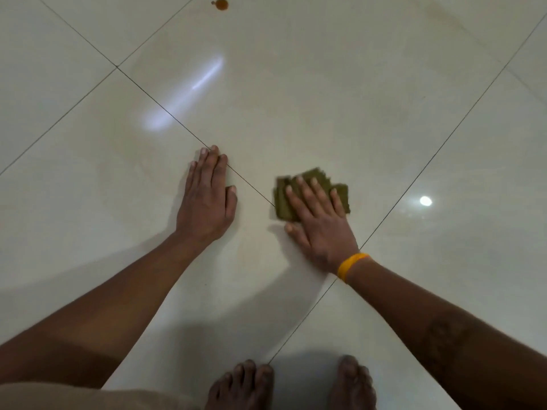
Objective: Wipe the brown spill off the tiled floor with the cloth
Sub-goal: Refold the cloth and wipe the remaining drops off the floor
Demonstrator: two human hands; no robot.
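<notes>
An olive-green cloth (pixel 340 193) lies folded on the glossy tiled floor (pixel 325 99), slightly blurred. My right hand (pixel 318 220) presses flat on it with straight, spread fingers, and an orange band circles that wrist. My left hand (pixel 207 196) rests flat on the bare tile to the left of the cloth, fingers straight and together. A small round brown spill (pixel 221 4) sits far ahead near the top edge of the view, well away from both hands and the cloth.
Dark grout lines (pixel 165 110) cross the pale tiles diagonally. My bare feet (pixel 291 386) stand at the bottom edge, close behind my arms. Light reflections shine on the floor at left centre and at the right.
</notes>
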